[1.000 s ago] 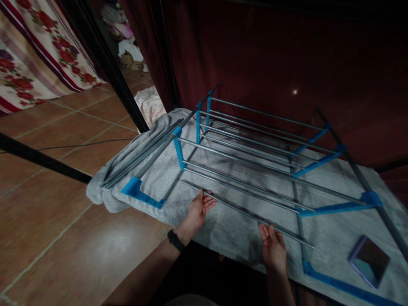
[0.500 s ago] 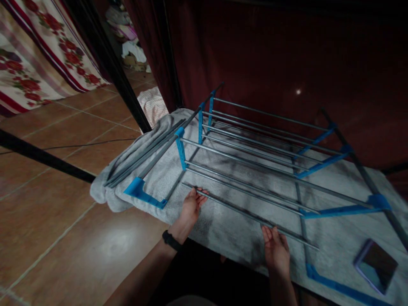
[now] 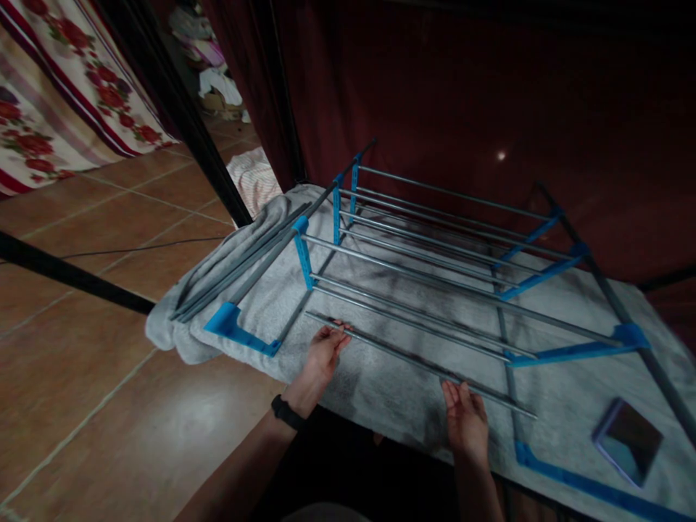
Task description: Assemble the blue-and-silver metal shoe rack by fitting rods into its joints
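Plainly, the held rod (image 3: 399, 354) is thin, straight and grey.

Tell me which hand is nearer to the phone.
Right. The right hand grips the metal rod just left of the phone; the left hand holds the rod farther off, near its other end.

- The floor (image 3: 103, 290) is laid with brown tiles, parted by pale joints; a patch of light (image 3: 193, 424) is reflected there.
- A flowered curtain (image 3: 59, 94) is hung at left, near a black post (image 3: 181, 109).
- The back is covered by dark red fabric (image 3: 413, 87), dimly lit.
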`<state>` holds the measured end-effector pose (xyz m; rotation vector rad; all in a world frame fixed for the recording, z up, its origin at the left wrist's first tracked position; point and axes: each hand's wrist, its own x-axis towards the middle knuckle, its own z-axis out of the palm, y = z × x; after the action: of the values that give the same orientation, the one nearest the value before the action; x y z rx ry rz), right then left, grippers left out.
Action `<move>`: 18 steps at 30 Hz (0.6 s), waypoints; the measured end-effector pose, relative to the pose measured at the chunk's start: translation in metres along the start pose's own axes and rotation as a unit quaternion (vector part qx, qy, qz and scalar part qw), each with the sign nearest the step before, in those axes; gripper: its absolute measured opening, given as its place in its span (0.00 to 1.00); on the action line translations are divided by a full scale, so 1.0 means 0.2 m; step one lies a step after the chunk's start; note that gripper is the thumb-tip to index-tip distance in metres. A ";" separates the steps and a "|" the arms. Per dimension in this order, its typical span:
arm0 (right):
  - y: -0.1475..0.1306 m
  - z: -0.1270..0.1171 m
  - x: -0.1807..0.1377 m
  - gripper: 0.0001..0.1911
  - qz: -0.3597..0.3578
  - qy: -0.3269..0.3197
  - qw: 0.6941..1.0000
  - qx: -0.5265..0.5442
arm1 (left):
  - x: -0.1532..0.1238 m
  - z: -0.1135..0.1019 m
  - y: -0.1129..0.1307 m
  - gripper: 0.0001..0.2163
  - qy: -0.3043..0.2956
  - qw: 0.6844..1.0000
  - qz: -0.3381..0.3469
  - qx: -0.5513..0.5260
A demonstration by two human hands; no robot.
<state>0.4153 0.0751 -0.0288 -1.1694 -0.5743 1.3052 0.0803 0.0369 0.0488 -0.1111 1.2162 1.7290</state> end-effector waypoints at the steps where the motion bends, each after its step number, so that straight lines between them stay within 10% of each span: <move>1: 0.00 0.00 0.00 0.19 0.000 -0.002 1.000 0.001 | 0.00 0.00 -0.01 0.09 -0.005 1.000 -0.007 0.002; 18: -0.02 0.08 -0.03 0.21 0.006 0.025 0.999 0.024 | -0.08 0.13 -0.28 0.14 -0.064 0.992 -0.078 0.072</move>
<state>0.4020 0.0763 -0.0180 -1.1631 -0.4979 1.2898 0.1400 0.0469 0.0329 -0.0078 1.2010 1.4866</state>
